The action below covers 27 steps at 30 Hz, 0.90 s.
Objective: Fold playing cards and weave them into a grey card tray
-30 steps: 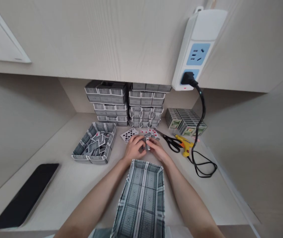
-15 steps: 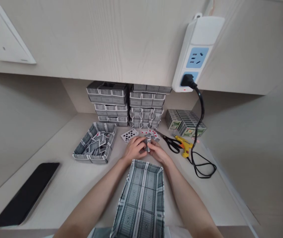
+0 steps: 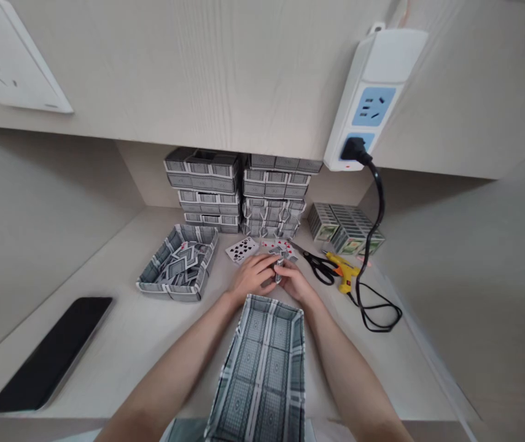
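My left hand [image 3: 253, 276] and my right hand [image 3: 296, 283] meet at the middle of the desk. Between their fingers is a small folded playing card [image 3: 279, 271], grey pattern outward; the fingers partly cover it. Just beyond lie loose playing cards [image 3: 242, 249], some face up, and more red-suited cards [image 3: 282, 247] behind my fingers. Nearer to me, between my forearms, stands a long open box made of playing cards [image 3: 262, 368]. A shallow card-built tray [image 3: 145, 283] on the left holds a heap of folded cards [image 3: 182, 265].
Card-built boxes are stacked at the back in a left stack [image 3: 207, 181] and a right stack [image 3: 275, 187]. Packed card decks [image 3: 347, 227], black scissors [image 3: 320, 267] and a yellow glue gun [image 3: 346, 270] with its cable lie right. A phone [image 3: 53, 353] lies left; a power strip [image 3: 375, 101] hangs above.
The folded card between my fingers has turned to show a narrower side, and my fingers have shifted slightly. The whole view has moved a little.
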### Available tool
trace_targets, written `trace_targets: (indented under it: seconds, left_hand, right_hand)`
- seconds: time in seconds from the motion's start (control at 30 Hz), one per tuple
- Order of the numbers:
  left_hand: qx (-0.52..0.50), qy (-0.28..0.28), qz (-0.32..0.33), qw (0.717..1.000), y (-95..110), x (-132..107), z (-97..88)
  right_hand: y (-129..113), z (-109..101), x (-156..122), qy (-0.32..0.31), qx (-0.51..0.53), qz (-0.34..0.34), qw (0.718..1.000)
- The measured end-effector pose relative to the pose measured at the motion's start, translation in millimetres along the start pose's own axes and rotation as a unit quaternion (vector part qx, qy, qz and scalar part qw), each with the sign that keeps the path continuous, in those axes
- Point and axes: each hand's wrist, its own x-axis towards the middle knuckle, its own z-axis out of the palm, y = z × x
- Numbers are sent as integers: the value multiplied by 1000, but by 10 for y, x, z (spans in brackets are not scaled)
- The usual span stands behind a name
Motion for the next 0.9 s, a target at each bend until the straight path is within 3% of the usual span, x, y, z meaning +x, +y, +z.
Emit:
trace_targets:
  seconds: [0.2, 0.37, 0.47, 0.6, 0.67, 0.77, 0.83, 0.9]
  left_hand:
    - [40, -1, 13, 999, -23, -12, -26]
    - [35, -10, 2, 999, -35, -13, -21]
    - [16, -5, -7, 1000, -23, -4, -39]
    - [-46, -1, -49, 998, -15, -7, -72]
    - [-103, 16, -113, 988, -36, -24, -60]
    - [-244, 24, -232, 941, -103, -54, -4]
    - [-348, 21, -287, 892, -153, -61, 33]
    - [-411, 27, -306, 858, -191, -53, 51]
  right_hand:
    - [42, -25, 22, 41, -46, -35, 998]
    - [30, -33, 19, 29, -85, -21, 996]
    - [28, -32, 17, 54, -118, -27, 991]
    - [29, -39, 29, 84, -183, -92, 975]
    - [24, -49, 34, 139, -252, -166, 943]
    - [28, -52, 33, 209, -386, -270, 857]
    - [51, -37, 30, 203, -455, -311, 809]
    - [89, -12, 32, 176, -499, -335, 779]
